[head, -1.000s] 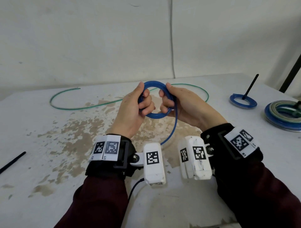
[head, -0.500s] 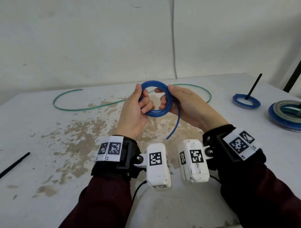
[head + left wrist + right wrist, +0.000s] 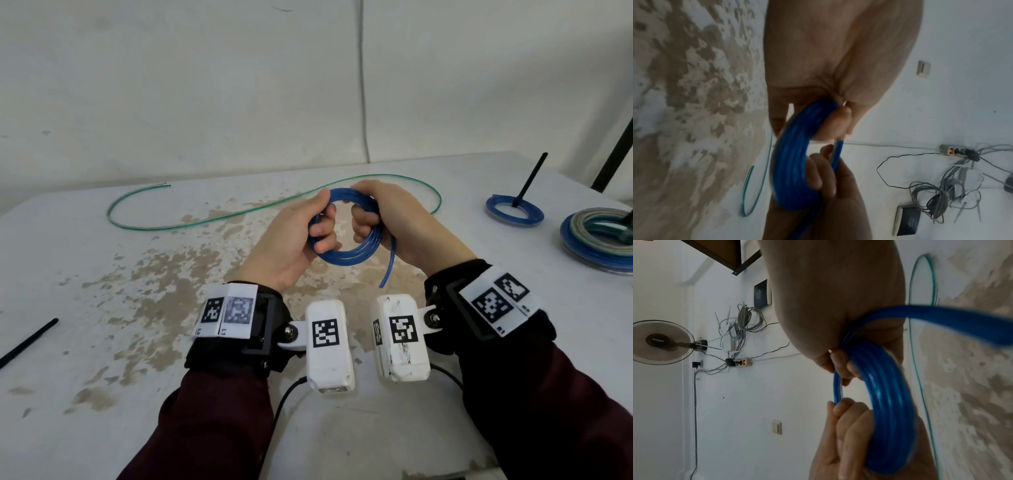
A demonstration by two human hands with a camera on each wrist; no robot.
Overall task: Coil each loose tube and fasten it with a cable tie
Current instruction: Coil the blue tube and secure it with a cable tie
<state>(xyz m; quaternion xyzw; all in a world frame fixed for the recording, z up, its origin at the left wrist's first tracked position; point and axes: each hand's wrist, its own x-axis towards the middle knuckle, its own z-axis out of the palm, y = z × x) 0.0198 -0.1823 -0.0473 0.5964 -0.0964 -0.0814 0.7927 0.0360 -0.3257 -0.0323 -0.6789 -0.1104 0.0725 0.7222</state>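
Now I have my left hand (image 3: pixel 291 236) and right hand (image 3: pixel 397 226) both curled round the blue tube (image 3: pixel 346 257), coiled above table centre, its short tail at five o'clock; I judge tucking that, then tying, comes next.

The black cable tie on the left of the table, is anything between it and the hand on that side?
Nothing visible: bare, stained table lies between the left hand and the cable tie. That hand does grip the blue coil.

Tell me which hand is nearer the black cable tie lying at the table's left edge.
Left. The left hand grips the blue coil at mid-table, on the side toward the cable tie; the right hand grips the coil's far side.
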